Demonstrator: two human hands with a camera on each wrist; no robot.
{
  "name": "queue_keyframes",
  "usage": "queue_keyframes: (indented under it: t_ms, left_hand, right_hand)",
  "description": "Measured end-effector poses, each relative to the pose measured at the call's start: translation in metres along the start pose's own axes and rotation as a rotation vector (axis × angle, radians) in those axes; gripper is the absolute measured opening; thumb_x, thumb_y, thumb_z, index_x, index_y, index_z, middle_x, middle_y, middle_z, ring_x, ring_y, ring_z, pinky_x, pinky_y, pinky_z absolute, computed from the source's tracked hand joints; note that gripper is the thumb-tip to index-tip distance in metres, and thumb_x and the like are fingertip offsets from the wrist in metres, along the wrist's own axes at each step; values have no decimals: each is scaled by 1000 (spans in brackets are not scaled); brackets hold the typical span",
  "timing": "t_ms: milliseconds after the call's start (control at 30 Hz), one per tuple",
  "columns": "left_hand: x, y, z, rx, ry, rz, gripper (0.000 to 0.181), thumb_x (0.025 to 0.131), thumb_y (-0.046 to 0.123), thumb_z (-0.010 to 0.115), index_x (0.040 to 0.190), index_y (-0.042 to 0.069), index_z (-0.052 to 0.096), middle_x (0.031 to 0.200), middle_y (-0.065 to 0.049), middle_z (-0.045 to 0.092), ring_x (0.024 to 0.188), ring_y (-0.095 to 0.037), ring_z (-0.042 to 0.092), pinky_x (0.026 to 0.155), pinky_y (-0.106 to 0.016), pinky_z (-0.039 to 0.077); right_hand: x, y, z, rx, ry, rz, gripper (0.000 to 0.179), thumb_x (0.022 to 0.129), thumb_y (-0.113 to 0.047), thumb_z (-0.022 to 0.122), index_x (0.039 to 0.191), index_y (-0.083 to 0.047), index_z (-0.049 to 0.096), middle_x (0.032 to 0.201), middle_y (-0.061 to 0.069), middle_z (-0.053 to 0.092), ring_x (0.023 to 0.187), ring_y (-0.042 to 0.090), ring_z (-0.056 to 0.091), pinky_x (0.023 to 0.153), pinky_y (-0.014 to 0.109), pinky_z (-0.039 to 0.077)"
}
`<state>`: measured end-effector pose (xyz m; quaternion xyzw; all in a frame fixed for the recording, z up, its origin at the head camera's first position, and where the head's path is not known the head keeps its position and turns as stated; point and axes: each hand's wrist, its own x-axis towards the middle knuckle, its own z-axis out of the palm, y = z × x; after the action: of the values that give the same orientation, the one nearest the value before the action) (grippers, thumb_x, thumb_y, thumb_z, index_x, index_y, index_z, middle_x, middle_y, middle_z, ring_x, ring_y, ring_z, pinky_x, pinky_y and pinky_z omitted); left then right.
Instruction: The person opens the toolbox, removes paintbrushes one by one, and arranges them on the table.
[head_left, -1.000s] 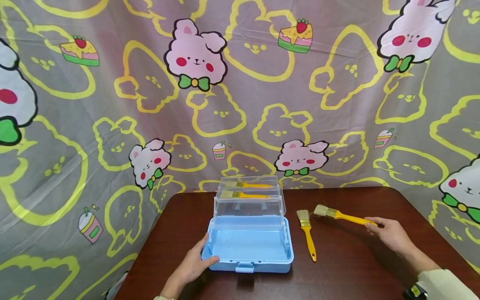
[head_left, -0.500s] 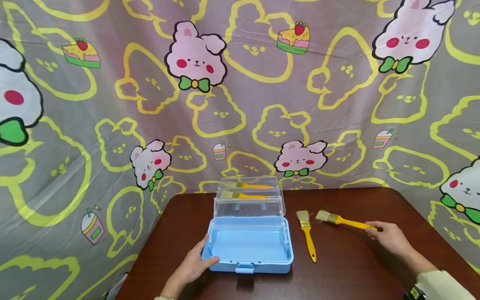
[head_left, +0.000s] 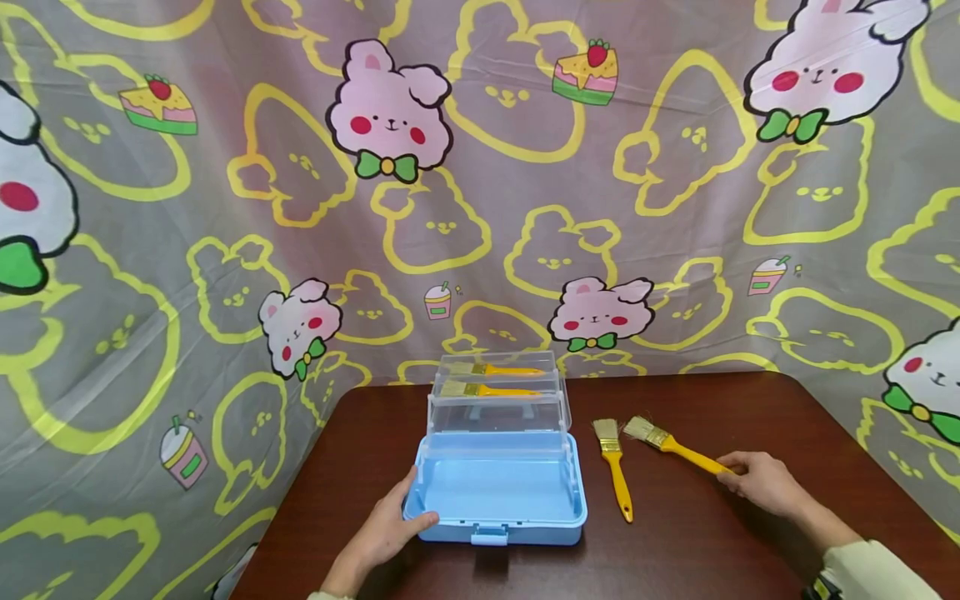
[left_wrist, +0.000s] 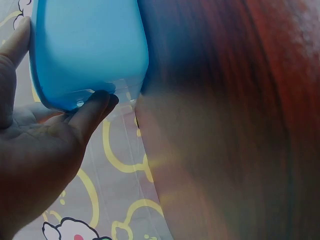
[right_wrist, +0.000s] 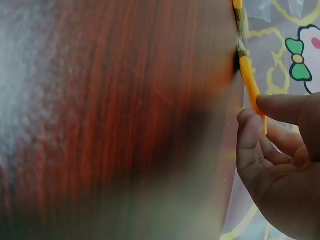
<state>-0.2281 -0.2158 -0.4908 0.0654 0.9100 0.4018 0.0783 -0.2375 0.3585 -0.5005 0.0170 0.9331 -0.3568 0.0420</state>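
My right hand point(head_left: 763, 481) pinches the end of a yellow handle on a flat paintbrush point(head_left: 694, 457), thumb on one side and fingers on the other. Its pale bristles point left, close to a second paintbrush point(head_left: 617, 475) lying on the table with the handle toward me. In the right wrist view, the held brush's handle point(right_wrist: 249, 80) runs between thumb and fingertips. My left hand point(head_left: 386, 525) grips the front left corner of a light blue plastic box point(head_left: 495, 492), thumb along the front rim. The left wrist view shows that hand point(left_wrist: 50, 145) around the box's corner.
Clear trays point(head_left: 497, 414) stand raised over the back of the box, its lid open behind. Two more yellow-handled brushes point(head_left: 510, 392) lie in the upper trays. The dark red-brown table point(head_left: 697, 533) ends at a curtain point(head_left: 510, 192) printed with cartoon animals.
My right hand has come slightly left and nearer me, turning the held brush so its handle slants more toward me. My left hand and the box stay put.
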Motion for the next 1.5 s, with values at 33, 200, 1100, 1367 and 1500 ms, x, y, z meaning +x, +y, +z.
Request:
queue_keyframes:
  t_ms: [33,200,1100,1367,1500]
  left_hand:
    - [0,0,0,3,1,1,100,79,49,71,148,-3,20,148,-28,27,131,-43,32,100,-61,29]
    - [0,1,0,-3,5,-7,100,79,49,72,148,-3,21,147,-28,27,130,-45,32,99,-62,29]
    - [0,1,1,-9,-13,-13,96,81,44,72,148,-4,21,147,-30,27,130,-46,31,100,-62,29]
    - [0,1,1,-8,-17,-25,97,81,46,71,148,-3,21,147,-29,27,130,-45,32,99,-62,30]
    - [1,1,0,-14,-12,-16,98,80,46,72,148,-3,20,148,-29,26,131,-45,31,100,-61,29]
  right_hand:
    - [0,-1,1,1,-14,2,29,87,-12,67,107,8,64,77,3,63,64,17,55,53,28,45]
    - [0,-1,7,-48,-34,-13,27,83,-15,71,102,4,67,77,2,62,64,17,55,53,29,46]
    - [-10,-18,36,-130,-46,-181,20,73,-14,78,86,-7,66,66,-5,57,59,9,50,52,24,40]
    - [-11,-19,36,-107,-86,-234,25,72,-13,78,92,-4,67,66,-6,56,56,6,47,49,22,39]
    - [-12,-19,37,-83,-105,-279,28,73,-13,78,95,-1,66,66,-6,56,55,3,47,49,21,39]
